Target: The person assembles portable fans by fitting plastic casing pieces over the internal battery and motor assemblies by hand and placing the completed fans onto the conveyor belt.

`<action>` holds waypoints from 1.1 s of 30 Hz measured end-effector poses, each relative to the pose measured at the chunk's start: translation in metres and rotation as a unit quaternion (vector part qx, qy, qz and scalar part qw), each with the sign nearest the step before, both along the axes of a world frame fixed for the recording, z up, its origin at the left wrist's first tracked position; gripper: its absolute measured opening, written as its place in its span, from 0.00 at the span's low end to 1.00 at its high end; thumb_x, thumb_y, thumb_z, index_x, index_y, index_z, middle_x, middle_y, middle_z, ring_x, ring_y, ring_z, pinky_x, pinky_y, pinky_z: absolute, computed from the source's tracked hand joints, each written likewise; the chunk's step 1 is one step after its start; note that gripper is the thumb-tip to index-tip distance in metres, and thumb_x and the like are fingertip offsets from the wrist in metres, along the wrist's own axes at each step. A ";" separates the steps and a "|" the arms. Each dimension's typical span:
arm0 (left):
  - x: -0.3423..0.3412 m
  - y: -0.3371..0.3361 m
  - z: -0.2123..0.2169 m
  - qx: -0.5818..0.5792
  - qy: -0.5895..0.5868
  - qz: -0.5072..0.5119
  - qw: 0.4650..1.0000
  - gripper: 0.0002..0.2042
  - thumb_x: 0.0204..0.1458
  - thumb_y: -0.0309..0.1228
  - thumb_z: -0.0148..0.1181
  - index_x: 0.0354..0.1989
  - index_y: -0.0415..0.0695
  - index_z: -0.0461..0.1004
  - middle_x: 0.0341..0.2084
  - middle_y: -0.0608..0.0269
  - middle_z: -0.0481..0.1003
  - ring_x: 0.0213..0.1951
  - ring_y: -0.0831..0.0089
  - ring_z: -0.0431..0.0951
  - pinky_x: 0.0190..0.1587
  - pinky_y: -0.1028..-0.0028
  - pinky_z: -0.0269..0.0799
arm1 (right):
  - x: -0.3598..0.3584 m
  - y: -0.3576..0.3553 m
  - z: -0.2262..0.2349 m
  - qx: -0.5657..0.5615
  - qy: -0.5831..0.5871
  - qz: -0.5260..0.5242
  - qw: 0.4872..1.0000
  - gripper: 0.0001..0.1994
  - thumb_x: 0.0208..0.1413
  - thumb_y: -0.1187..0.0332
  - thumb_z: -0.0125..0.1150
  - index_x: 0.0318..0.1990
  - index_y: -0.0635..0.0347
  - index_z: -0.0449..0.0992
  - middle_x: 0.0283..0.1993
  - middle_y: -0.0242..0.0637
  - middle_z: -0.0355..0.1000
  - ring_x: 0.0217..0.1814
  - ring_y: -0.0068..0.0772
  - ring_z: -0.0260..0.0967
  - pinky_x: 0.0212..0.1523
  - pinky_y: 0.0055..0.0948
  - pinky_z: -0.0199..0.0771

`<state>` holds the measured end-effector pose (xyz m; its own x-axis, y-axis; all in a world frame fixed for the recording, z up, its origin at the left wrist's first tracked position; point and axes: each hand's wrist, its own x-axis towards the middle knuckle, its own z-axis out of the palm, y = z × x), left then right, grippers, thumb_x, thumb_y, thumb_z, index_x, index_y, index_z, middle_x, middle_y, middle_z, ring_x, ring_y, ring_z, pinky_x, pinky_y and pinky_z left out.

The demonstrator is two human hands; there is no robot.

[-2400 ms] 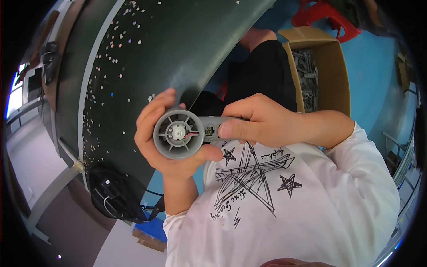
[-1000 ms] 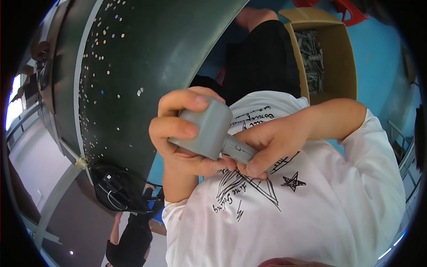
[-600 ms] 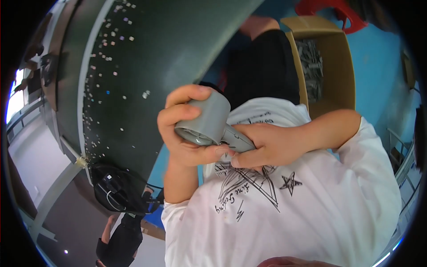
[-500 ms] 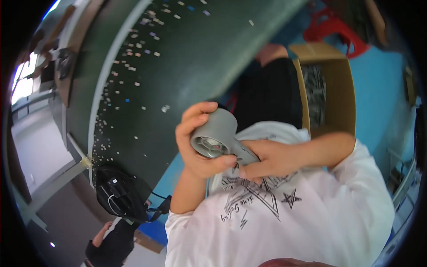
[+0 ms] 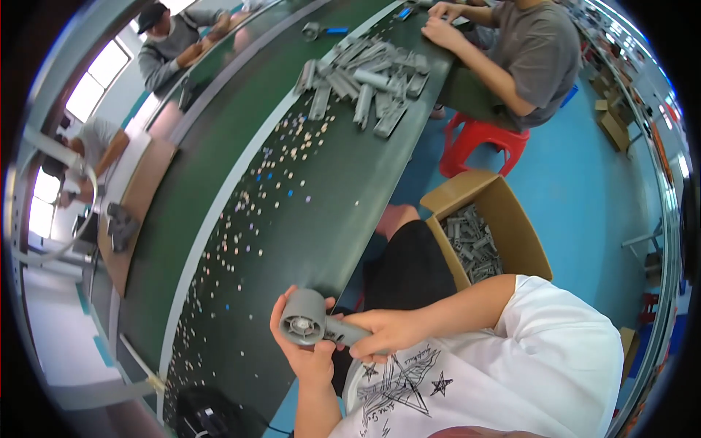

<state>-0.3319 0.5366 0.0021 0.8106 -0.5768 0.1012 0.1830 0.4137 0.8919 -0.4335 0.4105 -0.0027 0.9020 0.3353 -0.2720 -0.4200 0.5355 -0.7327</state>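
Observation:
Both my hands hold a grey handheld fan (image 5: 305, 315) close in front of my shirt, by the edge of the green bench. Its round head, with a hub visible in the opening, is turned toward the left. My left hand (image 5: 312, 363) cups that head, its thumb near the neck and its fingertips around the far side. Around the handle my right hand (image 5: 387, 332) is closed, hiding most of it. Small pale and blue bits (image 5: 237, 226) lie scattered over the green bench top (image 5: 314, 226) beyond the hands.
Farther along the bench lies a heap of grey plastic parts (image 5: 365, 84). An open cardboard box (image 5: 522, 237) of grey pieces stands at my right, before a red stool (image 5: 482, 146) with a seated co-worker (image 5: 529, 58). A black bag (image 5: 212, 412) sits near left. Other people work across the bench.
The view has swung up along the bench, bringing the heap of parts and co-workers into sight. The fan and hands appear lower in the picture; both hands still grip the fan.

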 end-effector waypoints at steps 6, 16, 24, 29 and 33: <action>0.014 -0.007 0.004 0.036 -0.016 -0.024 0.999 0.45 0.39 0.36 0.75 0.63 0.41 0.51 0.57 0.49 0.60 0.47 0.55 0.75 0.41 0.63 0.81 | -0.003 -0.010 0.001 0.018 -0.008 -0.051 0.999 0.14 0.63 0.63 0.49 0.51 0.60 0.64 0.33 0.32 0.69 0.23 0.17 0.66 0.19 0.18 0.60; -0.002 -0.033 -0.024 0.111 0.110 -0.149 0.976 0.29 0.53 0.24 0.60 0.62 0.34 0.56 0.59 0.52 0.63 0.59 0.64 0.67 0.58 0.69 0.64 | -0.009 -0.039 -0.006 -0.386 -0.197 -0.201 0.878 0.32 0.63 0.66 0.50 0.69 0.68 0.43 0.65 0.51 0.56 0.66 0.39 0.57 0.62 0.32 0.58; 0.001 -0.044 -0.003 0.106 0.108 -0.141 0.978 0.25 0.55 0.21 0.56 0.62 0.33 0.57 0.43 0.58 0.72 0.41 0.79 0.73 0.42 0.78 0.70 | 0.004 -0.039 0.000 -0.281 -0.173 -0.177 0.927 0.33 0.59 0.75 0.51 0.68 0.69 0.43 0.60 0.47 0.59 0.62 0.33 0.59 0.59 0.31 0.60; 0.006 -0.034 -0.001 0.085 0.071 -0.145 0.983 0.26 0.56 0.21 0.54 0.62 0.33 0.54 0.43 0.57 0.72 0.40 0.78 0.73 0.42 0.76 0.71 | 0.009 -0.032 0.004 -0.279 -0.169 -0.156 0.932 0.33 0.59 0.74 0.52 0.68 0.70 0.43 0.59 0.45 0.60 0.62 0.33 0.59 0.60 0.30 0.59; 0.005 -0.028 0.002 0.082 0.059 -0.140 0.985 0.24 0.56 0.21 0.53 0.61 0.33 0.56 0.44 0.54 0.72 0.41 0.76 0.74 0.43 0.75 0.71 | 0.011 -0.028 0.004 -0.280 -0.182 -0.148 0.931 0.33 0.60 0.72 0.52 0.68 0.70 0.43 0.60 0.46 0.59 0.62 0.34 0.59 0.61 0.31 0.58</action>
